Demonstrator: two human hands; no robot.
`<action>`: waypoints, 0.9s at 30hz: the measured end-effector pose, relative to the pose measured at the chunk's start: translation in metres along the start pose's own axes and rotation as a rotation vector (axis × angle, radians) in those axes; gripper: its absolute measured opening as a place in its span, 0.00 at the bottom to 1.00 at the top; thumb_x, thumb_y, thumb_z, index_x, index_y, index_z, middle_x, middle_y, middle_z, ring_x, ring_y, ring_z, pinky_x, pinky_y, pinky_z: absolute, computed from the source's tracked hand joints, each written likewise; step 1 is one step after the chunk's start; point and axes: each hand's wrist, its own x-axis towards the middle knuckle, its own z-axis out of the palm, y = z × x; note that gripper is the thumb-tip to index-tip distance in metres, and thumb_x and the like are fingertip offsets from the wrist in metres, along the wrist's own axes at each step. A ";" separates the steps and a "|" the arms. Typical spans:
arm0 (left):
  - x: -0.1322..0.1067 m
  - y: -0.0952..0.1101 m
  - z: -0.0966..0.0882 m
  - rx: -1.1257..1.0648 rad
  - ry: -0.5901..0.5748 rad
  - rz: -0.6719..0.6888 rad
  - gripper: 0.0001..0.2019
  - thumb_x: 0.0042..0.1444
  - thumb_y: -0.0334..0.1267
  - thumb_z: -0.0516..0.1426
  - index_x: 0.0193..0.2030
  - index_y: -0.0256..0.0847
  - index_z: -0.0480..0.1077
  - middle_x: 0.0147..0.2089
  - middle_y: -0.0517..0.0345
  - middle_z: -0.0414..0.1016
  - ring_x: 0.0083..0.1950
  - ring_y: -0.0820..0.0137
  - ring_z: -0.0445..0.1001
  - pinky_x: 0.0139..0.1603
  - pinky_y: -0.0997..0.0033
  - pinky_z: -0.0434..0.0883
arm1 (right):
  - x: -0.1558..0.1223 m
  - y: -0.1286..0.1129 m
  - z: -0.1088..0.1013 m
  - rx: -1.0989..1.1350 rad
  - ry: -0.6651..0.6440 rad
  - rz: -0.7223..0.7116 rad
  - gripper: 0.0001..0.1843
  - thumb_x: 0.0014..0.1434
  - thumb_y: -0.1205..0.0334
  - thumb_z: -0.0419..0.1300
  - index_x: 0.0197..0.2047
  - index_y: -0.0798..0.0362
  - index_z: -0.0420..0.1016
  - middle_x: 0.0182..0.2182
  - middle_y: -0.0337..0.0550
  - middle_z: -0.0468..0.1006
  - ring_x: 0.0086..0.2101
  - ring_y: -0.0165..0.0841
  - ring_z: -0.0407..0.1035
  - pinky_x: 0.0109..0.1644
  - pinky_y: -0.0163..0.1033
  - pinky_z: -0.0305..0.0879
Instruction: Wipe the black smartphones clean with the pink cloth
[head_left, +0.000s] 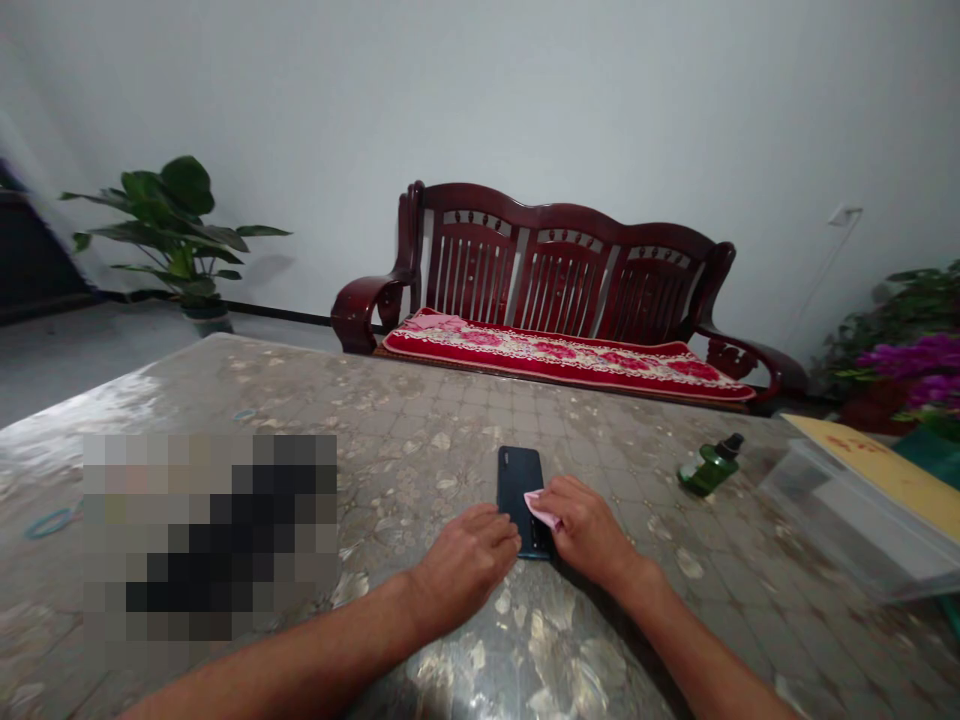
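A dark blue smartphone (516, 480) lies on the patterned tabletop, back side up, its camera strip at the far left corner. My left hand (471, 552) is at the phone's near left edge, fingers together and holding it there. My right hand (581, 522) pinches a small pink cloth (541, 508), which rests against the phone's back. Part of the phone's near right side is hidden behind the cloth and my right fingers.
Right of the phone stands a green bottle (709, 468) with a black top, near a clear plastic box (832, 520) carrying a yellow envelope-like sheet (885, 465). A blurred-out dark object (232, 530) lies left. Beyond the table (420, 420) is a wooden bench (562, 270).
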 end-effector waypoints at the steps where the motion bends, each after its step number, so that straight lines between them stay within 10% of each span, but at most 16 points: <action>1: 0.000 0.000 0.000 0.003 -0.002 -0.007 0.09 0.69 0.30 0.51 0.42 0.39 0.72 0.40 0.53 0.77 0.43 0.65 0.76 0.52 0.63 0.73 | 0.002 0.001 0.002 0.009 0.019 0.016 0.18 0.59 0.79 0.54 0.42 0.51 0.80 0.33 0.44 0.77 0.37 0.36 0.69 0.42 0.38 0.65; 27: -0.001 -0.002 -0.006 -0.007 -0.004 -0.012 0.09 0.69 0.32 0.52 0.43 0.39 0.74 0.42 0.53 0.79 0.46 0.66 0.78 0.58 0.60 0.72 | 0.002 -0.006 0.006 -0.060 0.039 -0.019 0.15 0.60 0.77 0.57 0.42 0.50 0.80 0.35 0.44 0.79 0.37 0.36 0.70 0.42 0.38 0.67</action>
